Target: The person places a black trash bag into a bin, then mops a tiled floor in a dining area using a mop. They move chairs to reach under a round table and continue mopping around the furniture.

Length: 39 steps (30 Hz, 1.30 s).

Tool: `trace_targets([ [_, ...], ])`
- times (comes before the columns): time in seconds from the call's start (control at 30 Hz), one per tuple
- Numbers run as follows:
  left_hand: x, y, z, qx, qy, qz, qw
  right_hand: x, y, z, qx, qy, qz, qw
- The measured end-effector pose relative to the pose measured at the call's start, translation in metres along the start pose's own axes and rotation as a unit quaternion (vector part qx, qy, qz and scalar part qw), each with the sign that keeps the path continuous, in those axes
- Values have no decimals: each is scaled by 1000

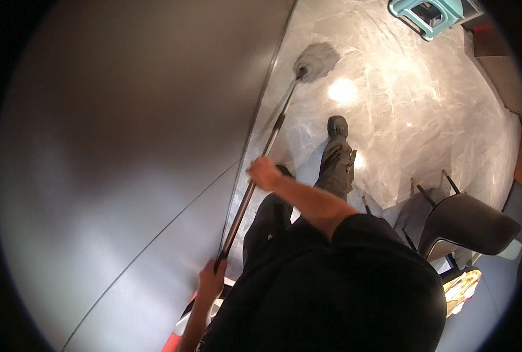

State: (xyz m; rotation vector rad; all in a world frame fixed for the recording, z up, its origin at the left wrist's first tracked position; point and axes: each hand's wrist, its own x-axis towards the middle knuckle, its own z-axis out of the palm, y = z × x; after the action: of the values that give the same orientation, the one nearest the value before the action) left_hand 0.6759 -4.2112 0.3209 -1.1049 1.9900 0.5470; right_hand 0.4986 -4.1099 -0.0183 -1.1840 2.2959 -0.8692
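Note:
A long mop handle [239,211] runs diagonally beside the wall. My left hand [211,279] is closed round its lower end in the picture, near the wall. Farther along the shaft, my right hand [264,174] grips the handle too. At the far end, the grey mop head [317,62] lies spread on the glossy marbled floor [388,145], a little blurred.
A smooth grey wall or panel [146,132] fills the left side. A turquoise plastic stool [450,13] stands at the top right. To the right is a dark chair [467,224] with thin legs. My shoe [337,126] is on the floor below the mop head.

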Motion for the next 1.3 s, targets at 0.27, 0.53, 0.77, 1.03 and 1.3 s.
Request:
trace_targets([
  [0.27, -108, -149, -23, 22, -64, -99, 993, -60, -184, 61, 93, -215, -137, 962],
  [0.53, 13, -31, 8, -73, -46, 87, 992, -24, -8, -14, -93, -163, -17, 982],
  [0.77, 117, 154, 22, -85, 6, 181, 980, 40, 180, -117, -200, -80, 133, 967],
  [1.03, 85, 9, 44, -113, -4, 86, 990, 49, 82, -1, -189, -120, 5, 974],
  [1.3, -114, -217, 86, -106, -96, -191, 971, -114, -206, 138, -34, -292, -167, 941],
])
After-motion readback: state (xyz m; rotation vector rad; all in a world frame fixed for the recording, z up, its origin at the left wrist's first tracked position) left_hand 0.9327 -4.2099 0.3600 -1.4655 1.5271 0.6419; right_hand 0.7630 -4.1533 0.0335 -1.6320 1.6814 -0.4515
